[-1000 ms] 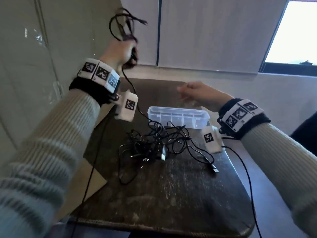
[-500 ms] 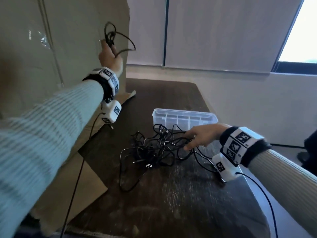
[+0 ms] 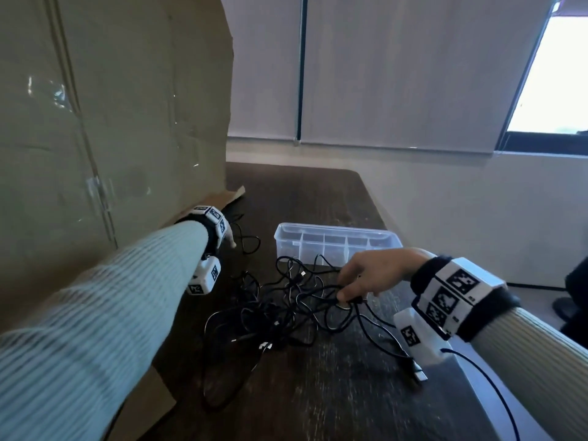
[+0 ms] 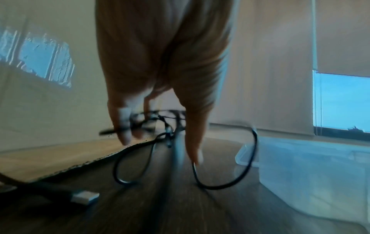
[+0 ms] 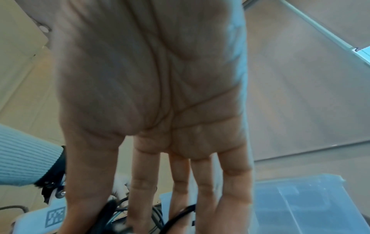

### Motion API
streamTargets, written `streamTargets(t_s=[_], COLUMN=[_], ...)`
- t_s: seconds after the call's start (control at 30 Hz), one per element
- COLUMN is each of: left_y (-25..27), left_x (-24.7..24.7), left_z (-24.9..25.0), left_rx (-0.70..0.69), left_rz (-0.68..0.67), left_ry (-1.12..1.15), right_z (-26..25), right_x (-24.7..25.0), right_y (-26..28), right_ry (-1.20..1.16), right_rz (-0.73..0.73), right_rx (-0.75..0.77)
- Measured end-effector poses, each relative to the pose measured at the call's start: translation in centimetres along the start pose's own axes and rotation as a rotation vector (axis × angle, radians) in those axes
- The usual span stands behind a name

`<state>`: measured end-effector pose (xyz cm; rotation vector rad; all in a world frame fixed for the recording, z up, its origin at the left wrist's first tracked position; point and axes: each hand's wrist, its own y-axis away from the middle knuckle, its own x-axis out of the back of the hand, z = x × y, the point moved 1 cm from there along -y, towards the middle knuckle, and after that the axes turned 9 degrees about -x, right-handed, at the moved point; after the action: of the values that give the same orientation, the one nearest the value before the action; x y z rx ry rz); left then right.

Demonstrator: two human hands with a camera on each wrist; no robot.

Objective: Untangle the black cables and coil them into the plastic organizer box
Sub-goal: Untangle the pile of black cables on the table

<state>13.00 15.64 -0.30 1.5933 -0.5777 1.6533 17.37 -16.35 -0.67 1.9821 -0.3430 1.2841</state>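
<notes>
Left hand (image 3: pixel 229 239), lifted high a second ago, now down at bench (image 3: pixel 318 393), fingers (image 4: pixel 124 126) loosely pinching separated cable (image 4: pixel 230 174) at 10 o'clock of organizer box (image 3: pixel 337 241). Right hand (image 3: pixel 372 278) pinches tangle (image 3: pixel 286 310). Coiling comes next.

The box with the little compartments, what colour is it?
The organizer box is clear, see-through plastic; the head view shows it best.

Tall cardboard sheet (image 3: pixel 111 122) walling off left of organizer box (image 3: pixel 337 241), cable tangle (image 3: pixel 286 300) crowding its near side, bare surface (image 3: pixel 296 192) behind it
</notes>
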Motion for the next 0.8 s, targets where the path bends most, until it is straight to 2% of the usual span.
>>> streamTargets(t_s=[0.03, 0.13, 0.17, 0.23, 0.3, 0.37, 0.4, 0.47, 0.5, 0.57, 0.63, 0.7, 0.8], left_y=[-1.0, -3.1, -2.5, 1.9, 3.6, 3.3, 2.1, 1.5, 0.6, -0.6, -1.6, -2.9, -3.4], left_x=[-0.4, -0.9, -0.3, 0.8, 0.9, -0.1, -0.9, -2.1, -2.7, -3.5, -4.2, -4.4, -3.7], left_z=[-0.2, -1.4, -1.6, -1.5, -1.7, -2.4, -3.0, -4.0, -4.3, -4.1, -3.3, -2.0, 0.0], left_rx=[0.047, 0.025, 0.019, 0.014, 0.044, -0.059, -0.027, 0.129, 0.18, 0.155, 0.111, 0.035, -0.137], left_rz=[-0.059, -0.101, -0.082, -0.12, -0.138, -0.146, -0.209, -0.431, -0.469, -0.418, -0.343, -0.21, 0.039], left_ry=[-0.031, -0.157, -0.177, -0.251, -0.215, -0.134, -0.077, 0.021, 0.124, 0.247, 0.482, 0.661, 0.72], right_z=[0.0, 0.0, 0.0, 0.0, 0.0, 0.0, 0.0, 0.0, -0.1, -0.3, -0.4, -0.3, 0.0], right_x=[0.1, 0.2, 0.2, 0.1, 0.0, -0.3, -0.5, -0.7, -0.8, -0.7, -0.6, -0.4, 0.1], right_y=[0.0, 0.0, 0.0, 0.1, 0.1, -0.1, -0.2, -0.4, -0.4, -0.3, -0.1, 0.1, 0.5], right_ry=[0.007, 0.018, 0.016, 0.011, 0.006, 0.023, 0.04, 0.071, 0.08, 0.093, 0.108, 0.116, 0.104], right_rz=[-0.003, -0.013, -0.017, -0.024, -0.03, -0.051, -0.066, -0.093, -0.094, -0.075, -0.055, -0.044, -0.032], right_rx=[0.001, -0.003, -0.005, -0.003, -0.001, -0.01, -0.019, -0.037, -0.039, -0.025, -0.007, 0.008, 0.029])
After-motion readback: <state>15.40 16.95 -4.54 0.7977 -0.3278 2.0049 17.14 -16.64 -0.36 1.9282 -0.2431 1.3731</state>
